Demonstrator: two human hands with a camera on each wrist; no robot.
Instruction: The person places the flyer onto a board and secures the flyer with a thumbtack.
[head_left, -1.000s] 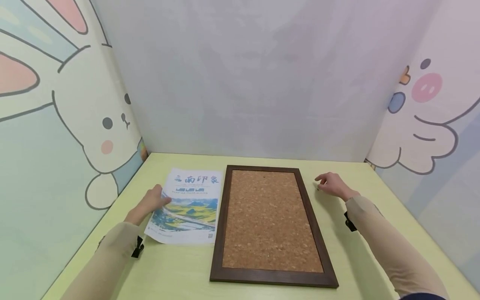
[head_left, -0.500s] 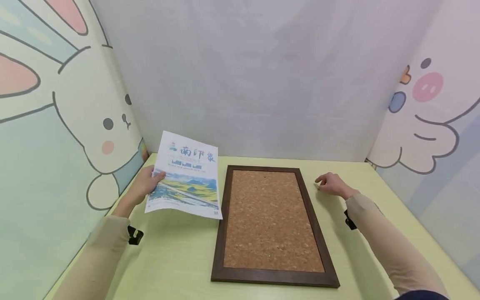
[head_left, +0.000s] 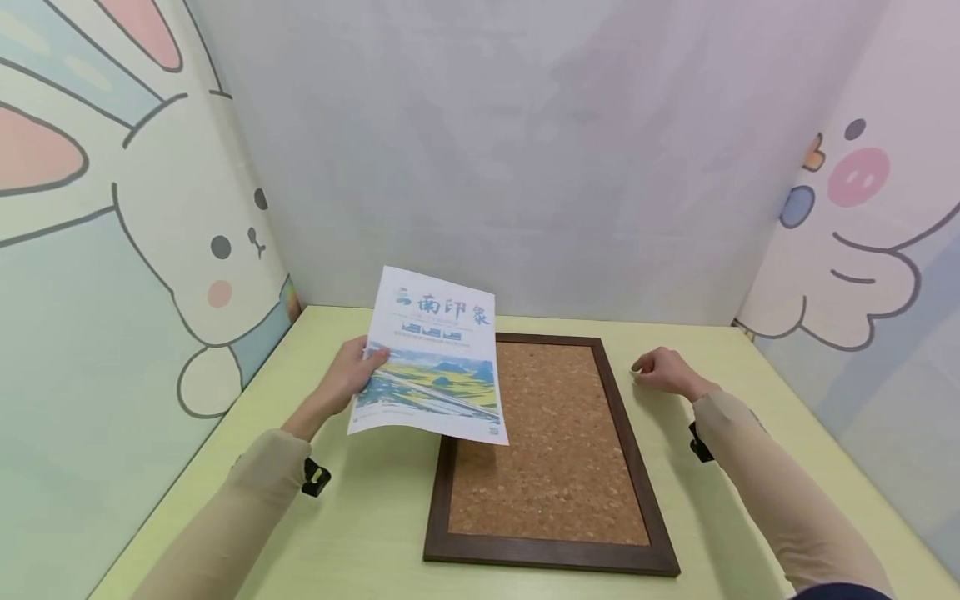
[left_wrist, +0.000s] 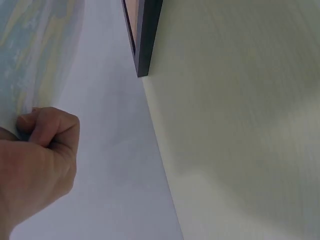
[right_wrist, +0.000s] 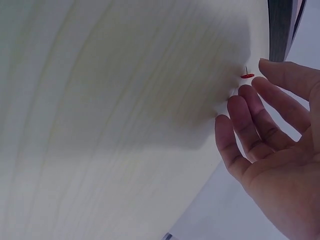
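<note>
My left hand (head_left: 348, 372) pinches the left edge of a printed paper poster (head_left: 431, 358), thumb on its front. The sheet is raised and tilted, with a landscape picture and blue lettering; its right part overlaps the corkboard (head_left: 558, 450) and hides the board's upper left. In the left wrist view the fingers of the left hand (left_wrist: 45, 155) are curled at the sheet's edge. To the board's right, my right hand (head_left: 666, 372) rests low at the table. A red thumbtack (right_wrist: 247, 76), pin up, sits on the tabletop between its parted thumb and index fingertips.
The corkboard has a dark brown wooden frame (head_left: 551, 550) and lies flat on a pale yellow-green table (head_left: 360, 517). A white cloth wall (head_left: 525, 167) stands behind, and cartoon-printed panels close off both sides.
My left hand has lifted the poster off the table, then carried it rightward until it overlaps the corkboard. The right hand stays in nearly the same place.
</note>
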